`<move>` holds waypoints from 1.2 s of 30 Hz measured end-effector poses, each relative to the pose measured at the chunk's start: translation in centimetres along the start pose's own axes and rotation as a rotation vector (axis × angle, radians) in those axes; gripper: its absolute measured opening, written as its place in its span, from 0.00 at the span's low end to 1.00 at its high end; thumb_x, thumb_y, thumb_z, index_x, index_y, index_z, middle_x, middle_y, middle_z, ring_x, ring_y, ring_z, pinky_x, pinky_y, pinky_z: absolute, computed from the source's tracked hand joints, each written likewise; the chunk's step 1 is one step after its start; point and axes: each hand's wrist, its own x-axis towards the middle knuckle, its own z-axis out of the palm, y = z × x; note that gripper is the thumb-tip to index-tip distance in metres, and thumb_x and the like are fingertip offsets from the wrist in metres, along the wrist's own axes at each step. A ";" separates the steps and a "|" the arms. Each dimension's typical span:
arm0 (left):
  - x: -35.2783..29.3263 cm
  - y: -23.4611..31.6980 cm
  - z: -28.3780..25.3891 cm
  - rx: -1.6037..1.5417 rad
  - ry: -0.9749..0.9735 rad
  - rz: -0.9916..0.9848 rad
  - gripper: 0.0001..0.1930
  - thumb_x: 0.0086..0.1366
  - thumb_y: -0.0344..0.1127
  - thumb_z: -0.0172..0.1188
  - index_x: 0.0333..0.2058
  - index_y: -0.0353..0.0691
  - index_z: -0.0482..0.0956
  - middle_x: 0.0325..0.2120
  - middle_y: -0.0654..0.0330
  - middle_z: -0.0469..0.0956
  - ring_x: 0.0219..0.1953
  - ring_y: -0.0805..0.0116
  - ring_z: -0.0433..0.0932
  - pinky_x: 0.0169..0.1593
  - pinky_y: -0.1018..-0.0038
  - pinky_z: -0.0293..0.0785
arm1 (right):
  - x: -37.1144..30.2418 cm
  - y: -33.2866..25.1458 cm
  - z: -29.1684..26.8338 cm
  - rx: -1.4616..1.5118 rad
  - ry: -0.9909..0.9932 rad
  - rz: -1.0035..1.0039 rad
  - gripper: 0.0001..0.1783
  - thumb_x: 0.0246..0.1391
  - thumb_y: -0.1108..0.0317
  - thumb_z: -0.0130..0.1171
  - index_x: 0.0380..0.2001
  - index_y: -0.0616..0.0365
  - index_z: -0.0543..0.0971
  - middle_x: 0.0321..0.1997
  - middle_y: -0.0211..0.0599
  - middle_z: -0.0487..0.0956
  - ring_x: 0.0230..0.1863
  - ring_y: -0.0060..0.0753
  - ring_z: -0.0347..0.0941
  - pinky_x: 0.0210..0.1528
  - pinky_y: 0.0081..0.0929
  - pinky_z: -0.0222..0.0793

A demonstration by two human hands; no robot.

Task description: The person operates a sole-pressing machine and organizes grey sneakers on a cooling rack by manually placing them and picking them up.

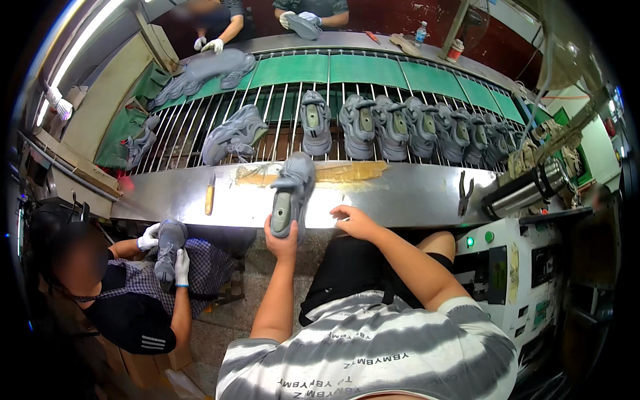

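My left hand (pixel 283 244) is closed round the heel of a grey sneaker (pixel 295 183), whose toe points away over the metal bench top. A pale green insole shows inside the shoe. My right hand (pixel 357 222) rests at the bench's front edge, to the right of the sneaker. Its fingers are loosely bent and apart, holding nothing. Beyond the bench top, a grey shoe (pixel 316 123) stands upright on the roller rack (pixel 280 147), while another shoe (pixel 233 135) lies tilted to its left.
A row of several grey sneakers (pixel 393 130) fills the rack's right side. On the bench (pixel 400 200) lie a yellow-handled tool (pixel 210 199) and dark pliers (pixel 465 193), near a steel flask (pixel 527 188). At left, a gloved co-worker (pixel 133 287) holds a shoe; two more work across the rack.
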 end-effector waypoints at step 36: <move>32.2 -12.0 12.8 0.797 -0.460 -0.438 0.35 0.53 0.60 0.58 0.38 0.26 0.81 0.40 0.38 0.79 0.49 0.41 0.76 0.53 0.57 0.70 | 7.8 7.3 -3.3 -0.725 0.562 -0.180 0.05 0.39 0.67 0.57 0.19 0.52 0.71 0.20 0.35 0.75 0.25 0.44 0.74 0.26 0.41 0.70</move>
